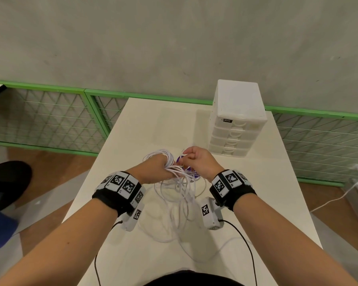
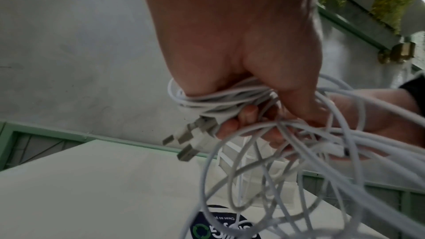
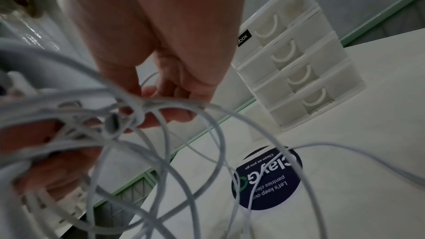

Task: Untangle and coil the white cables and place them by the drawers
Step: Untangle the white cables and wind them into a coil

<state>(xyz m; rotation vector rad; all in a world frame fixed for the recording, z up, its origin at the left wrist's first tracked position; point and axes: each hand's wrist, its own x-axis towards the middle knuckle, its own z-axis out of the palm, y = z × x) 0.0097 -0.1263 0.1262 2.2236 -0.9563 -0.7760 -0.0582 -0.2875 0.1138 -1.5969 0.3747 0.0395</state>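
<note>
A bundle of tangled white cables (image 1: pixel 179 190) hangs from my hands above the white table (image 1: pixel 267 188), its loose loops trailing down to the tabletop. My left hand (image 1: pixel 156 169) grips a coiled bunch of the cables (image 2: pixel 220 101), wound round the fingers, with several USB plugs (image 2: pixel 186 141) sticking out below the fist. My right hand (image 1: pixel 196 159) pinches a strand of the cables (image 3: pixel 138 108) at the knot, right beside the left hand. The white drawers (image 1: pixel 236 122) stand on the table just beyond and to the right of my right hand.
A round dark blue sticker (image 3: pixel 269 179) lies on the table under the hanging loops. A green mesh fence (image 1: pixel 46 118) runs behind the table along a grey wall. A white cord (image 1: pixel 335 200) crosses the floor at the right. A dark shoe (image 1: pixel 7 180) is at the left.
</note>
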